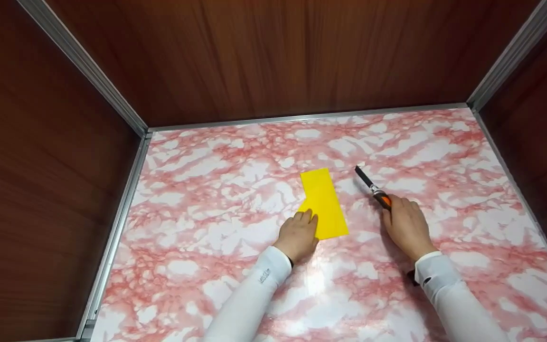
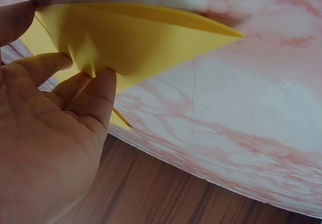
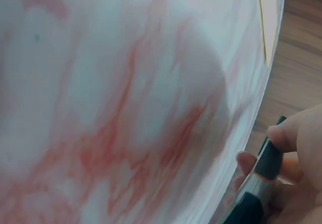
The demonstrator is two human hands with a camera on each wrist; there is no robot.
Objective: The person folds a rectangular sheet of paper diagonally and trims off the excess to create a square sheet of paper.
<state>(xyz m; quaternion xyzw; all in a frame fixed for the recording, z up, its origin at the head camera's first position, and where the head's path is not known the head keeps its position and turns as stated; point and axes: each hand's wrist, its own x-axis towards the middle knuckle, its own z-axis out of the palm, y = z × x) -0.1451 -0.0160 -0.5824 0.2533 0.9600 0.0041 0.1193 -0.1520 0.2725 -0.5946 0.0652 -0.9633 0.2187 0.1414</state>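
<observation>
A folded piece of yellow paper (image 1: 325, 204) lies at the middle of the table, one side slanting under my left hand (image 1: 298, 233). In the left wrist view, the curled fingertips of that hand dent a triangular flap of the paper (image 2: 146, 45), and the thumb is at its upper corner. My right hand (image 1: 406, 225) grips a slim tool (image 1: 364, 176) with a black-and-orange handle, a silvery middle and a long black end pointing away from me. In the right wrist view, thumb and fingers close round the tool's dark handle (image 3: 269, 161); its exact kind is unclear.
The tabletop (image 1: 197, 247) has a red-and-white marbled pattern. Dark wood-grain panels (image 1: 273, 61) rise at the back, left and right, edged with metal strips (image 1: 126, 111). A small pale speck (image 1: 361, 164) lies near the tool's far tip.
</observation>
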